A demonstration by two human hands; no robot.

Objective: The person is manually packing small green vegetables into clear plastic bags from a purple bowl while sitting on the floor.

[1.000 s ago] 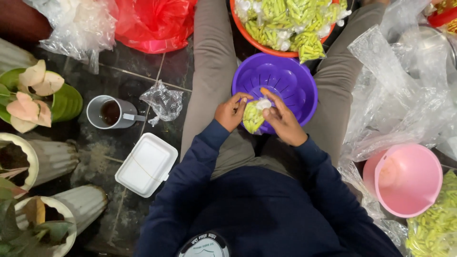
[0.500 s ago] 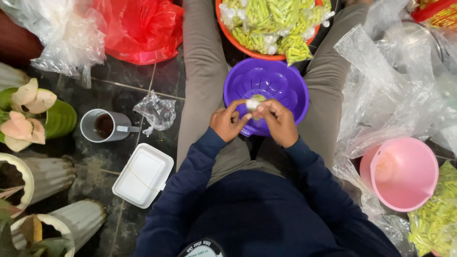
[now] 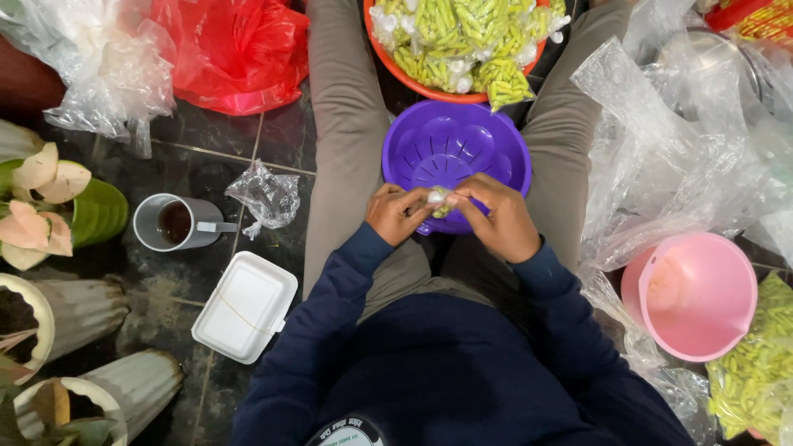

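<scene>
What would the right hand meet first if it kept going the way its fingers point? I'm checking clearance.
The right hand points toward the left hand; it already touches the small plastic packet held between them, so that comes first.

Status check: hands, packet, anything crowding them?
Left hand and right hand pinch one small packet together. Packet over purple colander rim. Nothing in the way.

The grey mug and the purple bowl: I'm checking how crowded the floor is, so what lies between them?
In the head view, a crumpled clear plastic bag and the person's left leg lie between the grey mug and the purple bowl.
</scene>
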